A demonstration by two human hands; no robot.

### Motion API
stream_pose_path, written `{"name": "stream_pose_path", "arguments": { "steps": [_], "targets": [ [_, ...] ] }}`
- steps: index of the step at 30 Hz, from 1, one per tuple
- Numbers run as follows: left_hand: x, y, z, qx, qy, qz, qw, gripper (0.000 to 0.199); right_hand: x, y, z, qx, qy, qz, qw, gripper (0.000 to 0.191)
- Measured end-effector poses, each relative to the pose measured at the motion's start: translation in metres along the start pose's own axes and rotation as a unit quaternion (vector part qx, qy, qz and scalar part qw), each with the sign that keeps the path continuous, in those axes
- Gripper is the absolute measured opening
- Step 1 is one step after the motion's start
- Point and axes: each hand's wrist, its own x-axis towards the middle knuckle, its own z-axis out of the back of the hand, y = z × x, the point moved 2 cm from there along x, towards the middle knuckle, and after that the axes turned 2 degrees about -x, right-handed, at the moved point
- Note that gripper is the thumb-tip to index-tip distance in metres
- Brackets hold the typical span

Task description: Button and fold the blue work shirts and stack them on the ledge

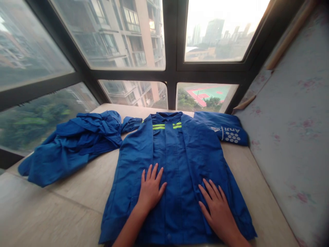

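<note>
Jacket (172,154): lying front up, collar (168,116) pointing toward the window frame (171,76); looking light, soft, limp, likely best gripped at the side edges.
Left hand (150,188): resting flat, fingers spread, jacket lying beneath.
Right hand (217,207): resting likewise, fingers fanning toward the window frame.

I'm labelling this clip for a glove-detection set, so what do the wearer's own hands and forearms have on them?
Nothing that shows: the left hand and right hand are gloveless, with slender fingers and no visible rings. Both wrists lack watches, and no sleeves cover the visible forearms.
</note>
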Motion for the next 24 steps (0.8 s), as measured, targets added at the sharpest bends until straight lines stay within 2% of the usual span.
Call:
{"name": "stream_pose_path", "arguments": {
  "steps": [3,6,9,12,14,16,18,21,24],
  "targets": [
    [-0.011,-0.004,0.008,-0.041,0.021,-0.009,0.999,0.056,-0.013,-0.003,0.002,0.001,0.002,0.007,1.0,0.053],
    [-0.014,0.012,0.021,-0.118,0.021,-0.027,0.992,0.048,-0.017,-0.007,0.007,0.005,0.001,0.004,1.0,0.049],
    [-0.01,0.062,0.038,-0.15,-0.052,0.015,0.987,0.04,-0.007,-0.006,0.012,0.016,-0.011,-0.004,1.0,0.047],
    [-0.003,0.129,0.055,-0.096,-0.147,0.094,0.98,0.041,0.01,0.003,0.015,0.029,-0.017,0.009,0.999,0.05],
    [0.002,0.168,0.066,-0.044,-0.178,0.146,0.972,0.042,0.022,0.012,0.015,0.033,-0.015,0.023,0.999,0.051],
    [0.011,0.195,0.074,-0.002,-0.174,0.188,0.966,0.044,0.033,0.021,0.015,0.034,-0.01,0.038,0.999,0.051],
    [0.025,0.212,0.08,0.02,-0.139,0.208,0.968,0.046,0.041,0.031,0.014,0.036,0.0,0.054,0.998,0.052],
    [0.051,0.224,0.081,0.023,-0.084,0.201,0.976,0.045,0.049,0.042,0.009,0.039,0.019,0.073,0.996,0.055],
    [0.072,0.233,0.078,0.015,-0.068,0.194,0.979,0.042,0.051,0.047,0.001,0.035,0.031,0.077,0.996,0.057]
  ]
}}
